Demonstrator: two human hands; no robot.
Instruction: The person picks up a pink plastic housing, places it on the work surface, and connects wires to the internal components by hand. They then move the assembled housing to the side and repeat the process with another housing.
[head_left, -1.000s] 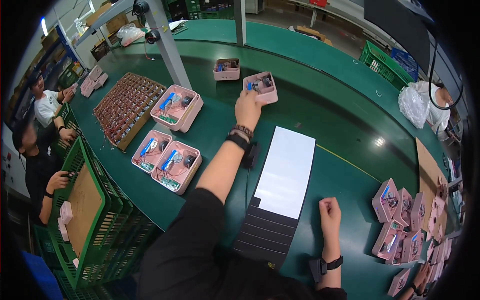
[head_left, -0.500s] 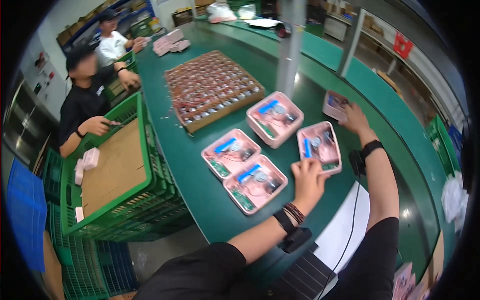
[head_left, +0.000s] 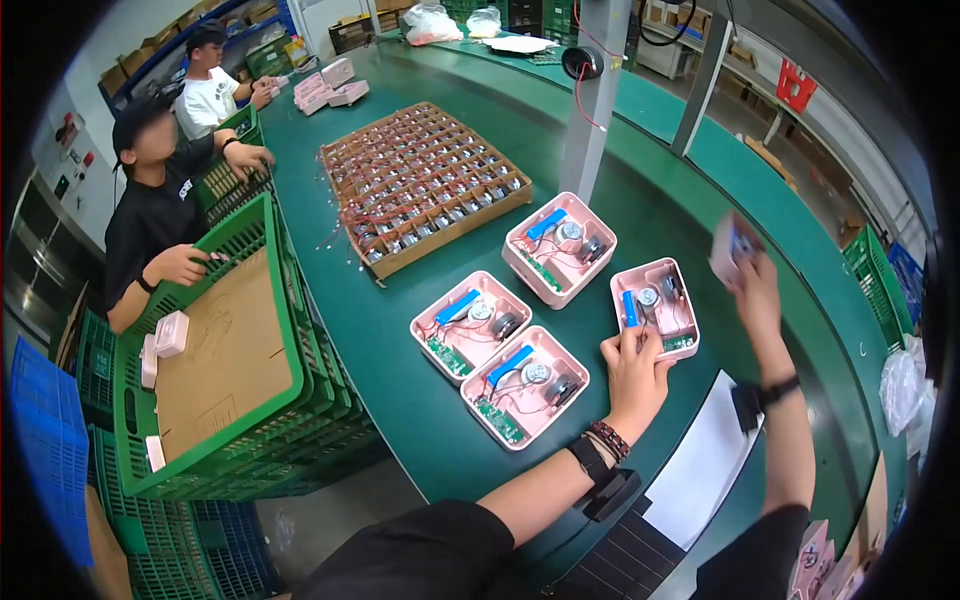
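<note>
Our left hand (head_left: 637,376) grips a pink box (head_left: 669,317).
Our right hand (head_left: 757,292) holds a second box (head_left: 729,252), blurred.

Green table (head_left: 400,330), open pink boxes (head_left: 592,278), divided cardboard tray (head_left: 455,230), white sheet (head_left: 710,465)

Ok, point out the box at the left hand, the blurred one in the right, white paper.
Pink box (head_left: 676,316) at left hand (head_left: 638,378): head view, bare inside floor.
Blurred box (head_left: 721,252) in right hand (head_left: 758,290): head view, side wall.
White paper (head_left: 703,462): head view, sheet's middle.
</note>
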